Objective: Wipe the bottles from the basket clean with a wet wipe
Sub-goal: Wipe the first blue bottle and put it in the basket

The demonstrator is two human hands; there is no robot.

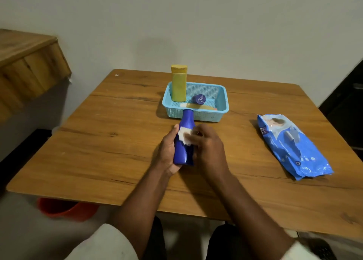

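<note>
While your left hand [167,151] curls round the blue bottle [184,140] to steady it above the worktop [110,141], your right hand [206,147] presses the wet wipe [185,136] against its shoulder (fingers bent, blurred). Behind stands the basket [223,104] with more bottles.

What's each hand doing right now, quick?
Left hand: grips the blue bottle, held above the table.
Right hand: presses the wipe on the bottle; its grip is blurred, cannot tell.
</note>
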